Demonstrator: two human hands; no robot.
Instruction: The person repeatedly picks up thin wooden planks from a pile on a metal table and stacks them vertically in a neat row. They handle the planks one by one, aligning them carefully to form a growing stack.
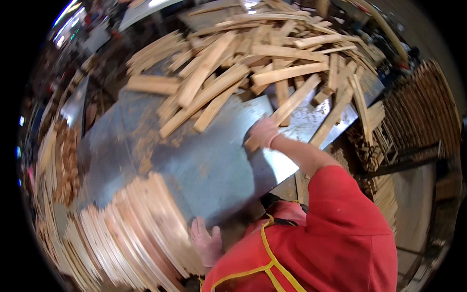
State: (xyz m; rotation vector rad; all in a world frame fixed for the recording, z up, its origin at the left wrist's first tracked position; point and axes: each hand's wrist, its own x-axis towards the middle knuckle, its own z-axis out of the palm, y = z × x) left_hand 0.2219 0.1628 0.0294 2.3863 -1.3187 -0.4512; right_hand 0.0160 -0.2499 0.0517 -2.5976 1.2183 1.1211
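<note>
My right hand point(264, 132), in a pale pinkish glove, is closed around the near end of a wooden slat point(296, 100). The slat slants away to the upper right, over the metal tabletop point(214, 165) and toward the loose heap. My left hand point(206, 242), gloved the same way, has its fingers stretched out and its thumb apart. It lies beside the right edge of a row of stacked wooden boards point(141, 219), seemingly touching the last one, and holds nothing.
A jumbled heap of wooden slats point(287, 51) covers the far part of the table. Sawdust point(145, 158) is scattered on the metal. Tall stacks of wood point(423, 107) stand to the right, with a dark metal bar point(404, 168) nearby. More wood pieces point(66, 165) are piled at the left.
</note>
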